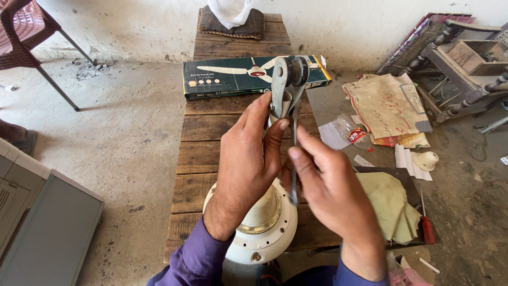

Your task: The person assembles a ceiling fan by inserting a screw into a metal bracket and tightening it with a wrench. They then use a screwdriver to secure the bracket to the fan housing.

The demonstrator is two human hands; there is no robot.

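My left hand (246, 164) grips a white downrod (286, 103) topped by a grey metal hanger bracket with a dark roller (290, 77), held upright above the bench. My right hand (330, 193) pinches a thin metal rod (293, 159) that runs down alongside it. Below both hands a round cream ceiling-fan motor (264, 225) with a brass-coloured ring rests on the near end of the wooden bench (211, 143).
A long dark-green fan box (222, 79) lies across the bench. A folded cloth with a white bag (233, 18) sits at the far end. Paper bags (383, 108), a red-handled screwdriver (426, 225), a small white cup (426, 160), wooden furniture and a grey cabinet (42, 222) surround it.
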